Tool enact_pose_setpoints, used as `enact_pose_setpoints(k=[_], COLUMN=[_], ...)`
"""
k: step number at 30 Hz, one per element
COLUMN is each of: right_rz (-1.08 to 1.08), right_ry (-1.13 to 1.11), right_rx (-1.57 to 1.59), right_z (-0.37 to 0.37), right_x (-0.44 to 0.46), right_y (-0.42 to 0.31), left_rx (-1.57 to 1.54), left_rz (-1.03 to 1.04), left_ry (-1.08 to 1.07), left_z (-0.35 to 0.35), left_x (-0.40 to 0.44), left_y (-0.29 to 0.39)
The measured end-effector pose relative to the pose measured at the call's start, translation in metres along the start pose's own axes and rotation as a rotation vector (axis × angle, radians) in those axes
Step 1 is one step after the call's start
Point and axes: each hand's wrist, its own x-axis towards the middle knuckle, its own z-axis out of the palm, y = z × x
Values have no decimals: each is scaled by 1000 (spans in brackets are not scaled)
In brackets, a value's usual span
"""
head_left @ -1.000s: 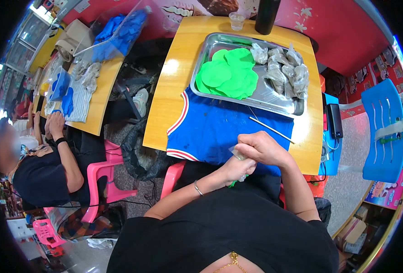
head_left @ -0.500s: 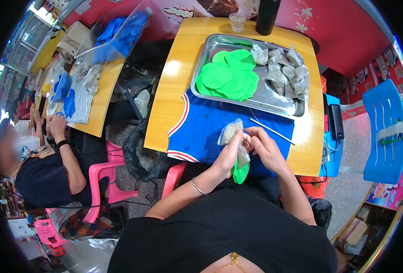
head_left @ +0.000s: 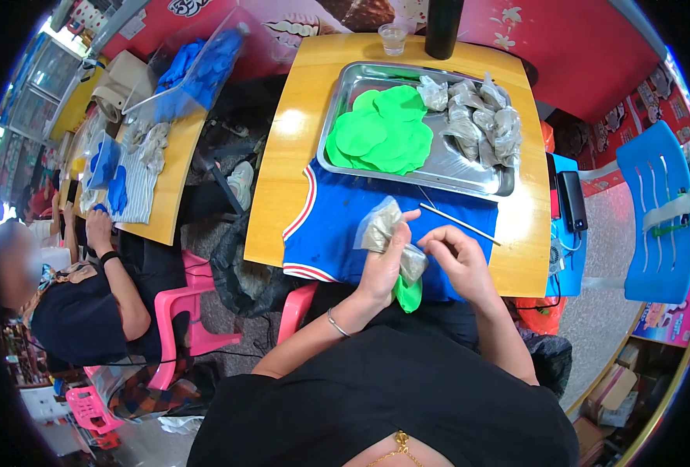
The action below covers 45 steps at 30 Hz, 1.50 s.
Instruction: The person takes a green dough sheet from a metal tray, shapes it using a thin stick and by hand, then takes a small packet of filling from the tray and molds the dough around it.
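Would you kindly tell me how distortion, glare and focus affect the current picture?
Head view: the outer scene bends, with black filling the corners; head view: glare whitens patches of the wooden table left and right of the metal tray; head view: the bright green discs show little surface detail; head view: the left hand and the bag it holds look reasonably sharp.
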Motion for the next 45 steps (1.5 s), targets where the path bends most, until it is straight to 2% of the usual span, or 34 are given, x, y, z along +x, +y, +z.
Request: enact_pose_setpoints(k=[1,5,8,9,11,13,14,15,18,19,21,26,27,30,33,36,40,43,45], right_rz=[-11,-65,-16,19,87,19,-15,44,34,106,155,265,276,144,205,221,215,181,181], right_ry=[13,-133,-175,-140,-64,-44,-35,-44,33,61,-20,-196,-196,24,16,30,128,115,101], right_rx=[52,-143,-180,-133,-41,-9,7,163,418,539,447,126,188,373,448,542,643,634,638], right_z=[0,10,10,9,6,1,-1,-1,-4,-2,-2,-12,-16,-12,-20,-31,-34,-38,-40], right_x=[3,0,0,0,1,2,3,3,7,7,7,10,9,8,6,4,-2,-5,-6], right_y=[2,-10,-9,-10,-13,-8,-7,-8,0,-2,-3,3,5,6,-7,-2,-5,-5,-7], left_rx=[-51,-211,-214,-195,-185,-263,-262,-262,-234,-206,-111,-47,-64,-146,-317,-341,-87,-83,-83], left_rz=[-21,-70,-54,-85,-123,-131,-128,-126,-120,-121,-97,-107,-109,-135,-146,-161,-103,-63,-147], left_ry=[1,76,-30,52,74,106,65,25,-85,-117,-178,-167,-136,-160,-253,-283,-288,-257,-213], left_z=[-4,6,-3,6,-5,-11,-13,-16,-19,-19,-16,-14,-14,-25,-32,-26,-31,-33,-36], left_x=[1,-4,-3,-7,-6,-4,-3,-2,-2,-2,-5,-8,-6,0,4,3,2,5,6], left_y=[2,13,4,17,11,13,15,17,19,18,16,16,17,19,25,33,30,24,27])
